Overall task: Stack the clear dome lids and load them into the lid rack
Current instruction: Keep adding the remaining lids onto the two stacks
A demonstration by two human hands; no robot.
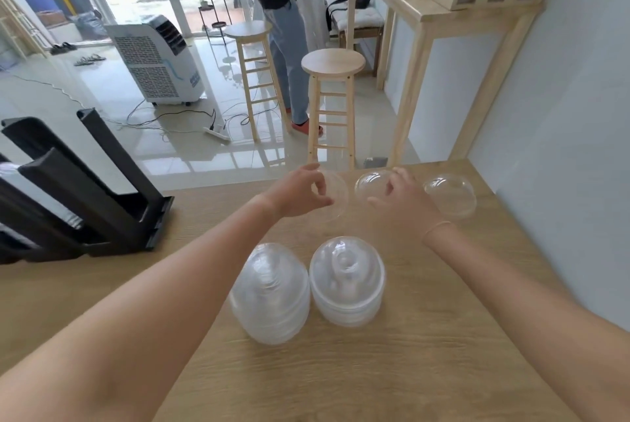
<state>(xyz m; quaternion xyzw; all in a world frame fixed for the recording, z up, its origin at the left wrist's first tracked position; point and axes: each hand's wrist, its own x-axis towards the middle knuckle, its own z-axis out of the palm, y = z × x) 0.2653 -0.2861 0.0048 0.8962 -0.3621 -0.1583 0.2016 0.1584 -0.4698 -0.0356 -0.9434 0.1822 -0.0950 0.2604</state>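
Observation:
Three single clear dome lids lie near the table's far edge: a left lid (335, 195), a middle lid (371, 183) and a right lid (450, 195). My left hand (300, 195) pinches the left lid's rim. My right hand (404, 198) hovers over the middle lid with fingers curled, touching or nearly touching it. Two stacks of nested dome lids stand nearer me, the left stack (271, 292) and the right stack (347, 280). The black lid rack (102, 183) stands at the table's left, its slanted channels open upward.
The wooden table (375, 370) ends just beyond the single lids. A grey wall (562, 149) borders its right side. Beyond the edge are two wooden stools (332, 62), a standing person (286, 46), an air cooler (160, 60) and floor cables.

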